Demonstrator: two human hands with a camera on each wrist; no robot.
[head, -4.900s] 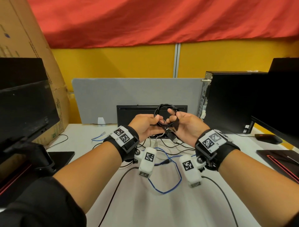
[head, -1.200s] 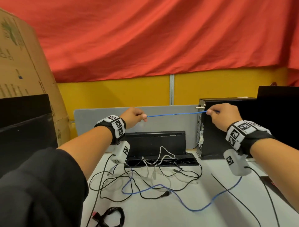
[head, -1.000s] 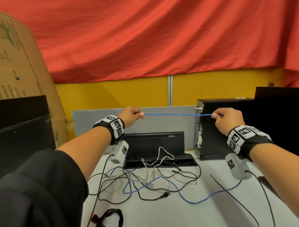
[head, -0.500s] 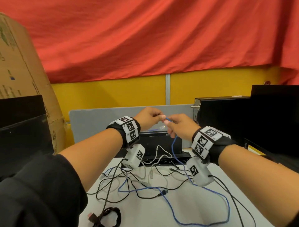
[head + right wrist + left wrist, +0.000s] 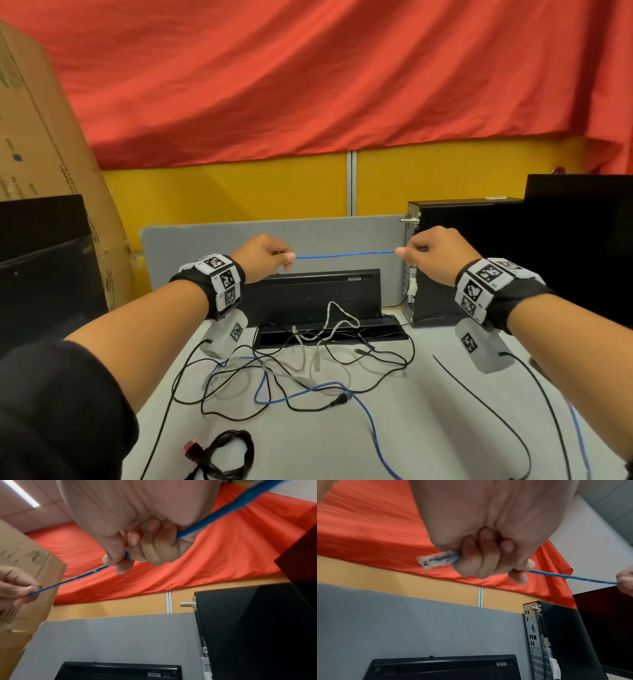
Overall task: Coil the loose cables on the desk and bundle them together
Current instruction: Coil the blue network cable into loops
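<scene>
A thin blue cable [image 5: 344,254] is stretched taut between my two raised hands above the desk. My left hand [image 5: 265,255] grips it in a fist, and its clear plug [image 5: 436,559] sticks out past the little finger. My right hand [image 5: 433,251] pinches the cable [image 5: 214,516] between thumb and forefinger, and the rest runs through the fist. The cable's slack [image 5: 368,418] hangs down to the white desk [image 5: 394,445]. Loose black and white cables [image 5: 291,370] lie tangled mid-desk. A coiled black cable [image 5: 227,452] with a red plug rests near the front edge.
A black dock or keyboard [image 5: 318,301] stands against a grey divider [image 5: 325,236]. A black computer tower [image 5: 459,253] and a monitor [image 5: 582,246] stand at the right. More dark monitors [image 5: 41,274] and a cardboard box [image 5: 44,154] are at the left.
Half a second ago my hands met in the middle on the blue cable. They have since drawn apart sideways, and a length of cable is taut between them again.
</scene>
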